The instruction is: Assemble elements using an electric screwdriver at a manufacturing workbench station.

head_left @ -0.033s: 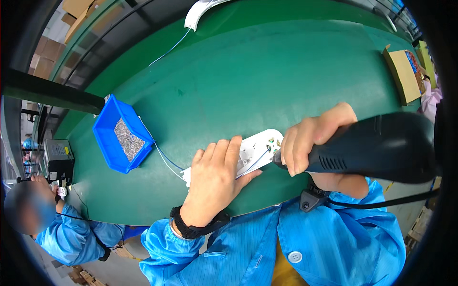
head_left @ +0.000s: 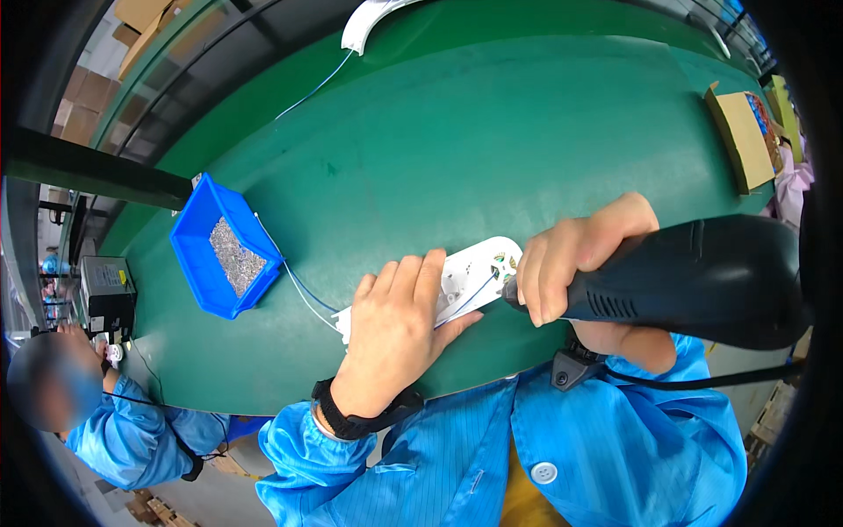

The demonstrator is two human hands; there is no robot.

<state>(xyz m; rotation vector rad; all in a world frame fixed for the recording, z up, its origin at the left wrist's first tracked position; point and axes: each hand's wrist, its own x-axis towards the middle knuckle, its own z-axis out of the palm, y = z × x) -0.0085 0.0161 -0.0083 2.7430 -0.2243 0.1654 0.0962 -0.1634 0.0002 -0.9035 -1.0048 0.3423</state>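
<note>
My left hand [head_left: 393, 318] lies over a long white plastic housing [head_left: 479, 254] on the green table, fingers across it and thumb along its near edge. A blue wire and a white wire [head_left: 299, 304] run from the housing's left end toward the blue bin. My right hand [head_left: 562, 262] is wrapped round the front of a black electric screwdriver [head_left: 702, 279], held nearly level. The tool's nose points at the housing's right end, beside a round opening with coloured parts inside. Its tip is hidden by my fingers and the housing, so contact cannot be made out.
A blue bin [head_left: 198, 263] of small silvery metal pieces [head_left: 235, 255] stands on the left of the green table [head_left: 492, 132]. Another white curved part [head_left: 358, 33] with a wire lies at the far edge. An open carton [head_left: 738, 140] is far right; a co-worker [head_left: 145, 430] sits at left.
The rear of the screwdriver has dipped slightly toward me, and my right hand has shifted a little with it. My left hand and the housing stay in place.
</note>
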